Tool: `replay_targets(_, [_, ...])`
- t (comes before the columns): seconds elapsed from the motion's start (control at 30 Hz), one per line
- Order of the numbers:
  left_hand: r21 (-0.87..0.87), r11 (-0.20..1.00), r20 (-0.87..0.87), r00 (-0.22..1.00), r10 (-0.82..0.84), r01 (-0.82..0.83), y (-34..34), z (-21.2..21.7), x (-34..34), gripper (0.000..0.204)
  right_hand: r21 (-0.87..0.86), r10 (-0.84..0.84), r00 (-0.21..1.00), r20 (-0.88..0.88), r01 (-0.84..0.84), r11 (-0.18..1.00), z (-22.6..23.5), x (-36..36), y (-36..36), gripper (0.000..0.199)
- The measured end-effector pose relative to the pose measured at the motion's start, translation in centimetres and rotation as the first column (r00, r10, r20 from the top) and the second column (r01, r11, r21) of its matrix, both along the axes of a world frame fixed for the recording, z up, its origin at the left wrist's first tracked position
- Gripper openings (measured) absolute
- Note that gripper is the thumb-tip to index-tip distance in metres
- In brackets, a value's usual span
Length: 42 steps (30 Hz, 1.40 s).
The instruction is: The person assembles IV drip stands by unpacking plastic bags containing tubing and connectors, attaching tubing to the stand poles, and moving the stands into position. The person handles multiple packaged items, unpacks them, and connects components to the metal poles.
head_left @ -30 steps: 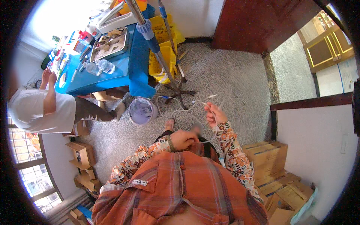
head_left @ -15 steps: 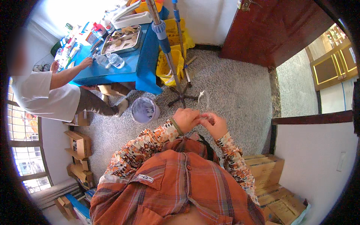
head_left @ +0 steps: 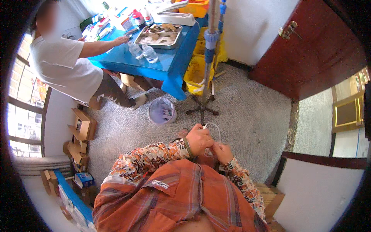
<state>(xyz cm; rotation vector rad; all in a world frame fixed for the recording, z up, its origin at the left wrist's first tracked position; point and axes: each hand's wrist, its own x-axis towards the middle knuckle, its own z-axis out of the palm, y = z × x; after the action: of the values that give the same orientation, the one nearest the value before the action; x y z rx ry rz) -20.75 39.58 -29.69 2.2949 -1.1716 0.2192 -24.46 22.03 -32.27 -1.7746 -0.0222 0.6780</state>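
Observation:
My left hand (head_left: 199, 140) is closed in front of my belly, thumb and fingers round a thin clear tube (head_left: 218, 129) with a small white end piece (head_left: 204, 127). The tube arcs from that end over to my right hand (head_left: 223, 153), whose fingers are pinched on it close beside the left. A small clear part (head_left: 209, 152) shows between the two hands; its kind cannot be made out. Patterned sleeves cover both my forearms.
Beyond my hands stands a metal pole (head_left: 208, 50) on a dark wheeled base, beside yellow bins (head_left: 195, 77). A wastebasket (head_left: 162, 111) is left of it. At the blue table (head_left: 112, 63), a person (head_left: 63, 58) reaches toward clear bottles (head_left: 150, 54) and a metal tray (head_left: 160, 45).
My hands have come lower and nearer my body, and the tube now loops above them. The view has turned, so table, pole and door sit farther right. The person still reaches over the table.

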Motion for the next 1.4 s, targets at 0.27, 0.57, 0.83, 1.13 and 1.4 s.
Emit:
replay_targets(0.27, [0.015, 0.94, -0.329, 0.887, 0.325, -0.34, 8.9, -9.2, 7.1, 0.062, -0.086, -0.252, 0.939, 0.235, 0.278, 0.957, -5.3, 2.7, -3.4, 0.029])
replay_targets(0.57, [-0.27, 0.384, -0.303, 0.456, 0.837, -0.883, 29.2, -9.8, 29.3, 0.1, 0.797, -0.478, 0.826, -0.298, 0.491, 0.353, 7.8, 6.0, 0.4, 0.032])
replay_targets(0.83, [-0.185, 0.174, -0.685, 0.254, 0.683, -0.967, 34.7, -13.6, 32.8, 0.061, 0.676, -0.783, 0.542, -0.304, 0.702, 0.224, 11.9, 7.9, 4.0, 0.017])
replay_targets(1.13, [-0.32, 0.051, -0.393, 0.083, -0.916, -0.946, 20.0, 5.9, 19.3, 0.042, 0.445, -0.649, 0.756, 0.088, 0.553, 0.704, 11.7, 12.0, 8.5, 0.014])
replay_targets(1.4, [-0.432, 0.163, -0.444, 0.052, -0.895, -0.887, 9.4, 11.0, 14.7, 0.038, 0.064, -0.147, 0.498, 0.854, 0.179, 0.982, 17.0, 15.0, 10.6, 0.019])
